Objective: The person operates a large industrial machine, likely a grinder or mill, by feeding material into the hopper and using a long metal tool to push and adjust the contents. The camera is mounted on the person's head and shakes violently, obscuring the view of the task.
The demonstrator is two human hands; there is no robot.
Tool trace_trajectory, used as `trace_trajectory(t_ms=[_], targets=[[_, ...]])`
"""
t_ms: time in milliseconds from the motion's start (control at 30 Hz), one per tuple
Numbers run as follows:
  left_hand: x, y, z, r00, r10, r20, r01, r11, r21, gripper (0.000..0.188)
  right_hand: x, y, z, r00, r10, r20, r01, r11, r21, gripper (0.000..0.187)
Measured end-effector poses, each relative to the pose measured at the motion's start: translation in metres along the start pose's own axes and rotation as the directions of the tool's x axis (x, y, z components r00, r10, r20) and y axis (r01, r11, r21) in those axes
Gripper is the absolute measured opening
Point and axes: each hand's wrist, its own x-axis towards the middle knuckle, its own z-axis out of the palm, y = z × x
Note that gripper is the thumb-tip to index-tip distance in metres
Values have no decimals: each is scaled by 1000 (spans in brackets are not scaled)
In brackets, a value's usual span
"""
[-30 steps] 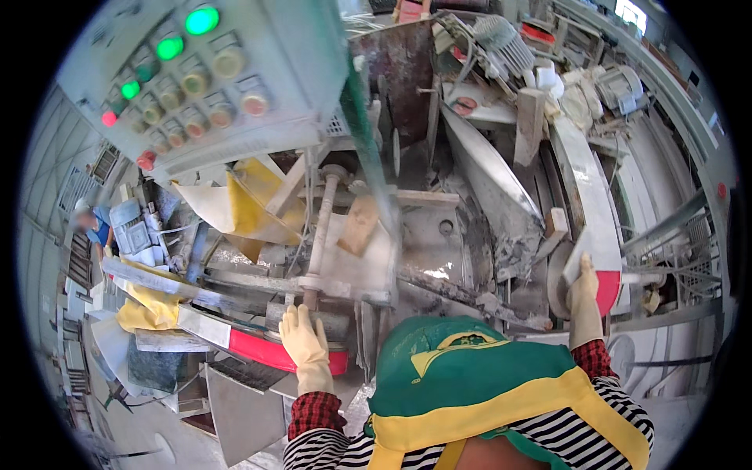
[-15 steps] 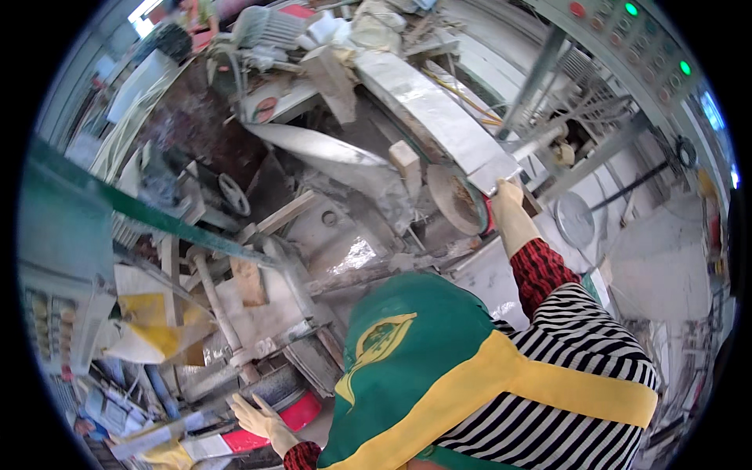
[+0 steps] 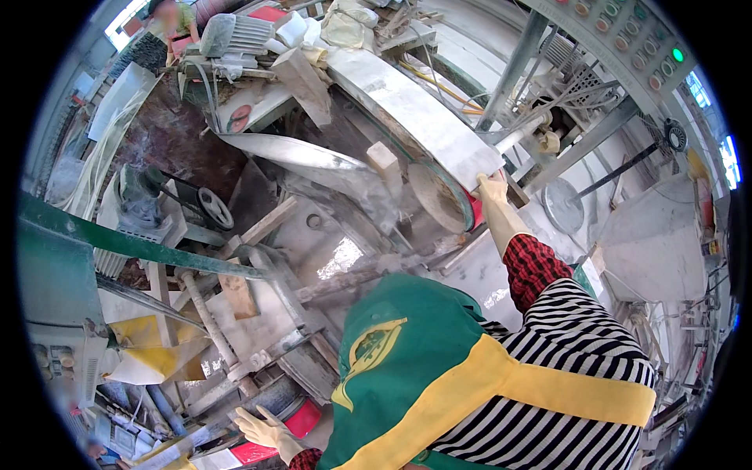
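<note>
Touching the near end of a pale slab on the conveyor, the right hand half hides its fingertips; I cannot tell whether they clamp. The left hand, fingers spread apart, overlaps a red band; contact is unclear. The apron covers its forearm.

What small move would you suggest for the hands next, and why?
Perhaps bring the open left hand toward the white slab, since only the right hand is at its near end and the left appears to hold nothing.

Bright, patchy glare, bent edges (black-rimmed)
</note>
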Motion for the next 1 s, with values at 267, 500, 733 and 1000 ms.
trace_trajectory(t_ms=[267,500,733,1000], targets=[[3,14,2,991,64,-120,-63,998,15,64,59,40,-27,959,-220,178,279,634,-721,63],[3,14,-11,994,-47,-103,25,979,-202,57,11,-30,-18,991,42,125,60,697,-715,66],[16,-3,-44,990,-19,-142,-46,895,-443,54,-13,-29,-30,948,-308,77,283,713,-642,63],[22,-21,-42,978,130,-165,-189,889,-416,48,-47,-22,39,843,-484,235,538,756,-373,61]])
